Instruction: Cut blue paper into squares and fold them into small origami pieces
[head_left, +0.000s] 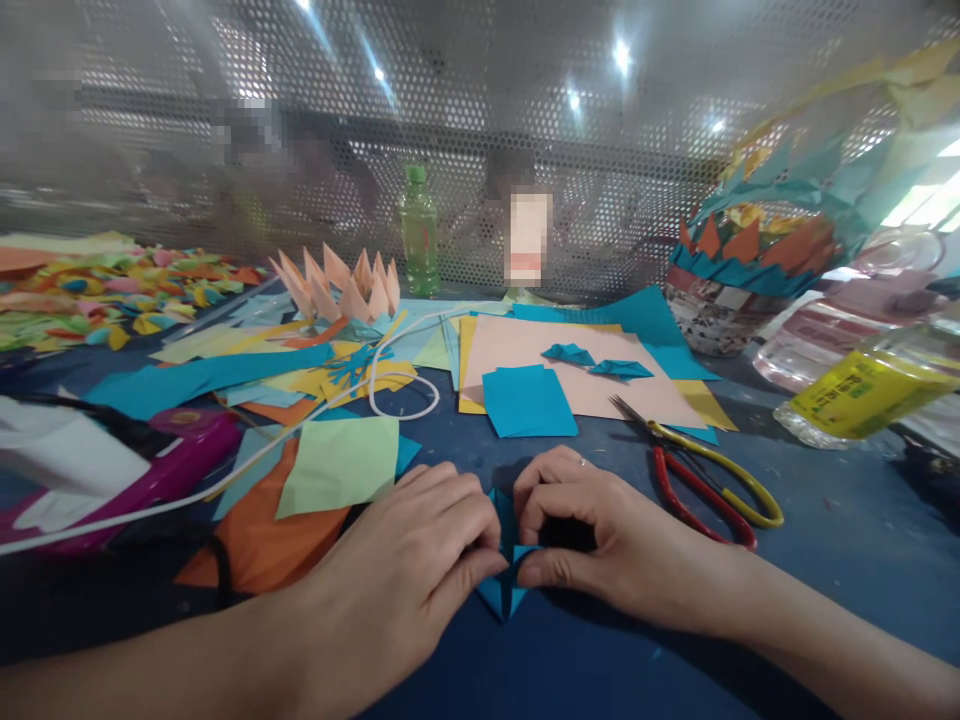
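Note:
Between my hands, low over the dark blue table [570,660], is a folded piece of blue paper [501,598] with a pointed lower end. My left hand [442,540] is closed on its left side, thumb pressed on the fold. From the right, my right hand [574,515] pinches the paper between thumb and fingers; a ring shows on one finger. Part of the paper is hidden by the fingers. Beyond the hands lie a stack of blue paper squares [529,402] and two small folded blue pieces [621,370] on pale pink sheets [502,345].
Scissors with red and yellow handles [705,480] lie to the right. At left are a purple glue gun [172,455], its white cord [300,412] and green paper [341,465]. A peach folded-paper ring [341,290], green bottle [420,235], decorated basket [720,310] and yellow-labelled bottle [862,395] stand or lie farther back.

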